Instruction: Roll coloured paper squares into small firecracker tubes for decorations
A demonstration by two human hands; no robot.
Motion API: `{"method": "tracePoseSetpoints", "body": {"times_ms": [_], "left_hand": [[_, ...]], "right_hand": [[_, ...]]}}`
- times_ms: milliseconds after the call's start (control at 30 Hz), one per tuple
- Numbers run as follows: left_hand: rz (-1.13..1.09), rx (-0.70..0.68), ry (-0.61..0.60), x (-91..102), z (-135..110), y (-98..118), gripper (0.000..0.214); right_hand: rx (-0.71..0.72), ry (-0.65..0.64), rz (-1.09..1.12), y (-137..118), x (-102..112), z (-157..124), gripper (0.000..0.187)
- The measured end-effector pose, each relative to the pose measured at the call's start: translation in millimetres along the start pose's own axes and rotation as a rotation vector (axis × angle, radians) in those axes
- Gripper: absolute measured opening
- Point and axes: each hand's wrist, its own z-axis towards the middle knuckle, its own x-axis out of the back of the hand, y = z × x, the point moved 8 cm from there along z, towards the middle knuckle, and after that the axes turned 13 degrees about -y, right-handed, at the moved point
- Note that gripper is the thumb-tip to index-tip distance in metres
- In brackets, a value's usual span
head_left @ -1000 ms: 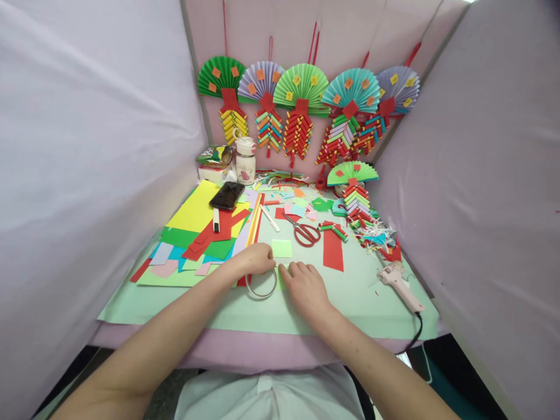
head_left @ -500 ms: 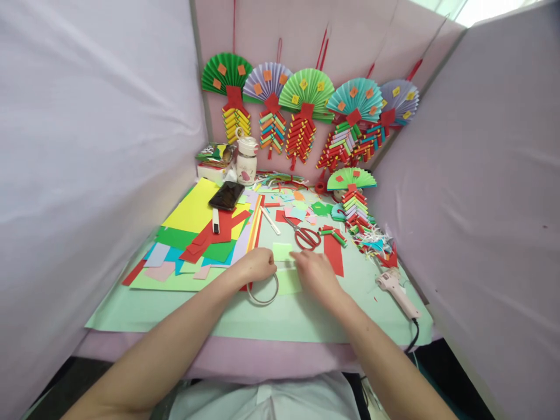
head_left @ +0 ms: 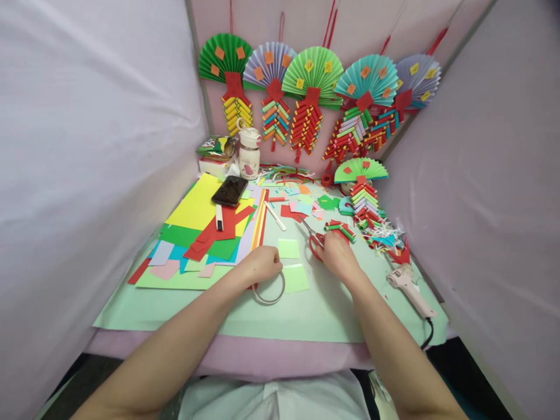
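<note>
My left hand (head_left: 261,263) rests curled in a loose fist on the green mat (head_left: 332,309), just above a ring of clear tape (head_left: 269,291). My right hand (head_left: 336,255) lies over the handles of the red scissors (head_left: 312,236), fingers closing round them. Two light green paper squares lie between the hands, the smaller square (head_left: 289,248) farther off and the larger square (head_left: 295,278) beside the tape ring.
Stacked coloured sheets (head_left: 199,233) with a black phone (head_left: 230,191) lie at the left. A glue gun (head_left: 409,286) sits at the right edge. Rolled paper pieces (head_left: 365,213) and scraps crowd the back right. Paper fans (head_left: 312,73) hang on the back wall; a mug (head_left: 249,153) stands below.
My right hand left the paper squares by the tape ring and moved forward and right onto the scissors. My left hand stayed in place.
</note>
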Motion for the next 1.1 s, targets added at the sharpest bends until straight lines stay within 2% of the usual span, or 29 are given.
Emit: {"method": "tracePoseSetpoints", "body": {"times_ms": [100,167,233,367,433,567,900,1100], "left_hand": [[-0.017,-0.006,0.0,-2.2,2,-3,0.009],[-0.028,-0.003,-0.002,-3.2,3,-4,0.008],[-0.03,0.003,-0.007,-3.2,3,-4,0.008],[-0.03,0.004,-0.017,-0.7,0,0,0.007],[-0.039,0.011,-0.028,-0.1,-1,1,0.007],[-0.04,0.02,-0.032,-0.4,0,1,0.007],[-0.045,0.012,-0.03,-3.1,3,-4,0.01],[-0.024,-0.004,-0.014,-1.6,3,-2,0.009]], "right_hand": [[0.004,-0.023,0.034,9,-9,-37,0.032],[0.084,-0.044,0.107,12,-20,-60,0.028],[0.193,-0.007,0.148,12,-28,-79,0.028],[0.322,0.047,0.087,8,-41,-103,0.033],[0.335,0.08,0.048,5,-42,-109,0.036],[0.344,0.119,0.021,-2,-41,-112,0.028],[0.328,0.084,0.002,-13,-38,-109,0.027],[0.358,0.107,0.011,-19,-40,-105,0.027]]}}
